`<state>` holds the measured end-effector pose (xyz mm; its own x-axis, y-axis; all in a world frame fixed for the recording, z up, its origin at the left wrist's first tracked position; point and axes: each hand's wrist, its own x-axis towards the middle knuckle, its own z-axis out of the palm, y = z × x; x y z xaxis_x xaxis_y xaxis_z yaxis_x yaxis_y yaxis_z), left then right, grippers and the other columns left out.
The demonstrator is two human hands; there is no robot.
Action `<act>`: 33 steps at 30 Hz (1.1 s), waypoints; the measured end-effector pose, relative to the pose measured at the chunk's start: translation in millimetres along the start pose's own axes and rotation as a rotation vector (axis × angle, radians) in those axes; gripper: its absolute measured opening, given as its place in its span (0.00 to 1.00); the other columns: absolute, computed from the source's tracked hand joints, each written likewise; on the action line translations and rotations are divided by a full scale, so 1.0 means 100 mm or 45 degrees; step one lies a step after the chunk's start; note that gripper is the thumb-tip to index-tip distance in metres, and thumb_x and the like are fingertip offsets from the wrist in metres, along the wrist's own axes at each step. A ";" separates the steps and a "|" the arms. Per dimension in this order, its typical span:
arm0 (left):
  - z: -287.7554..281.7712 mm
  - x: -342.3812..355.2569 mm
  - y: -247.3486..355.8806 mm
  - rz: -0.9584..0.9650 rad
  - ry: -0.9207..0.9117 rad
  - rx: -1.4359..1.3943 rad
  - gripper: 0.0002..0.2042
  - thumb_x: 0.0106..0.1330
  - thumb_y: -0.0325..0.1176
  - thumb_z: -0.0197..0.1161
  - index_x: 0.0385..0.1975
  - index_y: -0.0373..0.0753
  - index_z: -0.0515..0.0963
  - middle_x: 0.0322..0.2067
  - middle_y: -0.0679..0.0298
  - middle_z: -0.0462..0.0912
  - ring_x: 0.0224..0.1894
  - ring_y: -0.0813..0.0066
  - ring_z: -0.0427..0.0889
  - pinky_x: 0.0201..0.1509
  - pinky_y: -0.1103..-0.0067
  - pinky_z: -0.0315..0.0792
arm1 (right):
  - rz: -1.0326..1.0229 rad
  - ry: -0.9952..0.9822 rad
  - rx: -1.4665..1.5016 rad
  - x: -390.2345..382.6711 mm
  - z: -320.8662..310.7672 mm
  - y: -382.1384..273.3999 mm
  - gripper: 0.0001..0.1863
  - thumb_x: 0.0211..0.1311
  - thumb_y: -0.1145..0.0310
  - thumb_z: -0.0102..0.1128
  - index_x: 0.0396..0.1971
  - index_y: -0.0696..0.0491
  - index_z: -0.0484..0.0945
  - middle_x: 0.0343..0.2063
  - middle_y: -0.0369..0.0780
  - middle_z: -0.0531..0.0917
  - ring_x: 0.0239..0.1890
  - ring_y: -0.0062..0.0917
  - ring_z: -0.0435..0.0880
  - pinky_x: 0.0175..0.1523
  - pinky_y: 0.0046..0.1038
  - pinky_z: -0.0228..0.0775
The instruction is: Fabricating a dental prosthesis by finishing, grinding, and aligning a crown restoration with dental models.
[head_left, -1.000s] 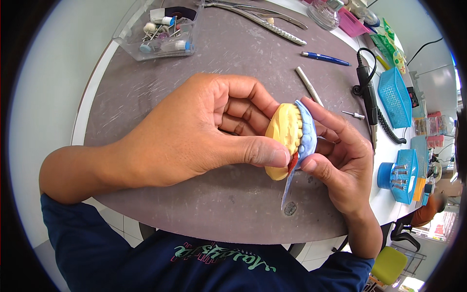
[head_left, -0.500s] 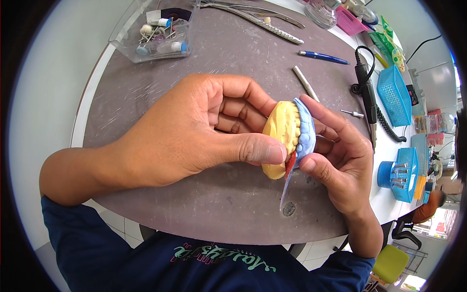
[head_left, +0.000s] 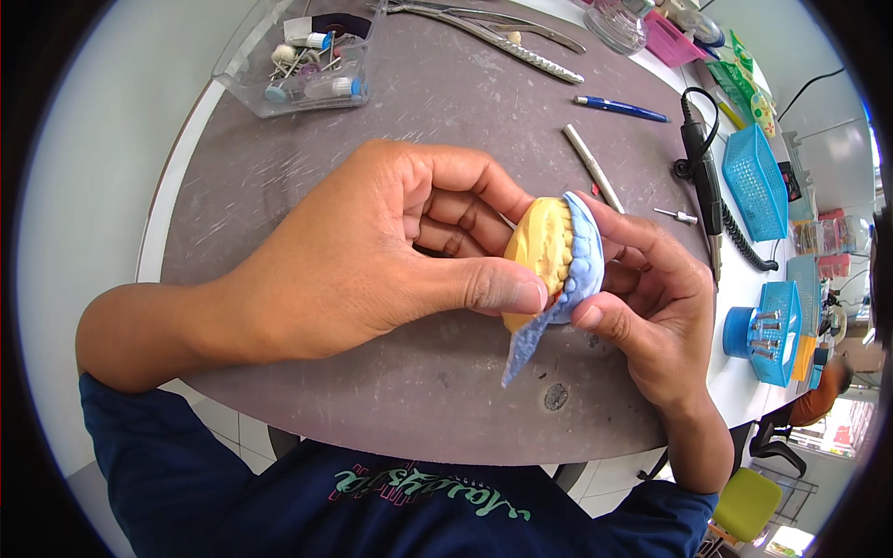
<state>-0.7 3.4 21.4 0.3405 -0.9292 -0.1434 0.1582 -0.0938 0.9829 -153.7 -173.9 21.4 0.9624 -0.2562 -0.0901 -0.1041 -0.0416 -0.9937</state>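
A yellow dental cast is gripped by my left hand, its thumb pressed on the near side and its fingers curled behind. My right hand grips a blue dental cast between thumb and fingers. The two casts are together with their rows of teeth facing and touching along the seam. From the near end of the blue cast a thin blue flap hangs down across the bottom of the yellow one. Only a speck of red material shows beside my left thumb tip. Both casts are held above the table.
On the brown-grey table lie long metal pliers, a blue pen, a silver rod and a small metal bit. A clear tray stands far left. At right are a black corded handpiece and blue baskets.
The blue flap has turned from nearly edge-on to face me and swung left against the yellow cast. Most of the red material is now covered. Both hands keep their grip.
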 end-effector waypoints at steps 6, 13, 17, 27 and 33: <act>0.03 0.01 0.02 -0.093 -0.016 -0.098 0.15 0.62 0.30 0.69 0.45 0.30 0.76 0.39 0.59 0.83 0.42 0.77 0.82 0.48 0.81 0.78 | 0.088 0.010 0.007 -0.01 -0.01 0.00 0.33 0.50 0.71 0.75 0.57 0.62 0.73 0.39 0.40 0.83 0.39 0.20 0.83 0.45 0.21 0.78; -0.01 0.06 -0.02 -0.074 -0.112 -0.071 0.14 0.66 0.32 0.65 0.45 0.28 0.75 0.39 0.57 0.84 0.41 0.76 0.84 0.47 0.81 0.81 | 0.089 0.024 -0.041 -0.01 0.01 0.01 0.29 0.55 0.70 0.72 0.57 0.61 0.73 0.34 0.37 0.83 0.35 0.19 0.83 0.39 0.20 0.80; -0.03 0.06 -0.03 -0.073 -0.162 -0.088 0.17 0.68 0.36 0.63 0.48 0.29 0.74 0.40 0.59 0.84 0.42 0.77 0.84 0.48 0.81 0.80 | 0.079 -0.002 -0.082 0.00 0.01 -0.02 0.28 0.58 0.68 0.69 0.57 0.61 0.73 0.34 0.38 0.83 0.36 0.18 0.83 0.38 0.20 0.80; -0.05 0.05 0.02 -0.115 -0.127 -0.080 0.18 0.69 0.37 0.62 0.51 0.31 0.73 0.40 0.62 0.84 0.43 0.81 0.83 0.50 0.82 0.78 | -0.003 -0.009 -0.011 0.00 0.02 -0.02 0.27 0.60 0.69 0.67 0.59 0.61 0.72 0.38 0.39 0.84 0.38 0.18 0.83 0.40 0.19 0.79; 0.03 0.02 0.00 -0.081 -0.026 -0.034 0.18 0.69 0.36 0.62 0.52 0.31 0.72 0.41 0.62 0.83 0.42 0.81 0.83 0.49 0.83 0.77 | -0.045 0.005 -0.040 -0.02 -0.03 -0.02 0.27 0.61 0.70 0.65 0.60 0.60 0.71 0.41 0.39 0.83 0.38 0.17 0.82 0.41 0.18 0.77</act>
<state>-2.4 0.3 21.7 0.3096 -0.9289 -0.2031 0.2038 -0.1438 0.9684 -155.7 -176.0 23.7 0.9647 -0.2577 -0.0550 -0.0781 -0.0806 -0.9937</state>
